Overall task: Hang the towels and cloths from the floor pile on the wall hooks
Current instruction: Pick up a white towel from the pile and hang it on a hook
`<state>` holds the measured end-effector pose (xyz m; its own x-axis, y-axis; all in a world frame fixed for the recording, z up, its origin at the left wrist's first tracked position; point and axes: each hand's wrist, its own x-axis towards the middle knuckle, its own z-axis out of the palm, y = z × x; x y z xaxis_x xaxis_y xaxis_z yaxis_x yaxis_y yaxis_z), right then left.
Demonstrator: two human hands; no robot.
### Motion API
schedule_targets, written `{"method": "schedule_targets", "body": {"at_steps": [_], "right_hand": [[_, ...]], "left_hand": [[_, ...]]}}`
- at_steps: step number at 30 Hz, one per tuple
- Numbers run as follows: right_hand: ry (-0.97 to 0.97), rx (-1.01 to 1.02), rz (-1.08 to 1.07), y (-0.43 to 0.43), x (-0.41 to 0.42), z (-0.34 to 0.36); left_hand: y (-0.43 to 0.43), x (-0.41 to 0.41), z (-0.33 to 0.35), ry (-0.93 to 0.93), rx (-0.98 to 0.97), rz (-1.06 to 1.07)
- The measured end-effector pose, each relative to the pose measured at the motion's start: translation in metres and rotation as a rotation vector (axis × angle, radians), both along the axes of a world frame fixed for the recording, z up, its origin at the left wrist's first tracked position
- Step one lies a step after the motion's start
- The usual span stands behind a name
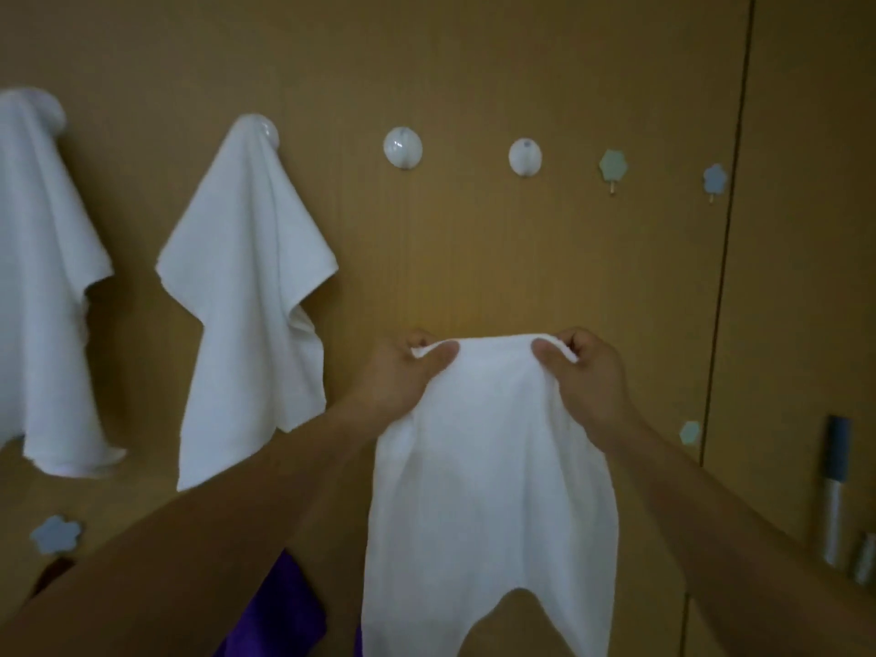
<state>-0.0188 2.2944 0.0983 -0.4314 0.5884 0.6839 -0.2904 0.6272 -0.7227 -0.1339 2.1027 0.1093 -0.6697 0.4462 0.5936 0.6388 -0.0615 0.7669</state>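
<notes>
Both hands up before the wall (474, 64). I see the left hand (403, 372) pinching the cloth (493, 467) at its top edge, thumb over curled fingers. The right hand (588, 377) pinches the other top corner the same way. The cloth hangs between them, below a bare round hook (402, 147) and its neighbour (525, 156), touching neither. Left of these, a towel (251, 301) hangs on a hook, a second towel (42, 286) beyond it. Purple fabric (284, 609) shows under the left forearm.
</notes>
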Motion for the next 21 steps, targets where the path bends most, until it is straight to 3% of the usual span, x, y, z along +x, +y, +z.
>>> {"method": "schedule_targets", "body": {"at_steps": [5,11,17,21], "right_hand": [[0.171,0.095,-0.107,-0.009,-0.066,0.084],[0.315,0.115,-0.131,-0.018,-0.119,0.177],[0.374,0.245,-0.148,-0.031,-0.148,0.249],[0.248,0.302,-0.169,-0.025,-0.167,0.266]], "left_hand": [[0.012,-0.043,0.084,0.197,0.154,0.257],[0.019,-0.083,0.176,0.434,0.343,0.407],[0.008,-0.114,0.239,0.521,0.358,0.594],[0.004,-0.124,0.246,0.616,0.198,0.771]]}}
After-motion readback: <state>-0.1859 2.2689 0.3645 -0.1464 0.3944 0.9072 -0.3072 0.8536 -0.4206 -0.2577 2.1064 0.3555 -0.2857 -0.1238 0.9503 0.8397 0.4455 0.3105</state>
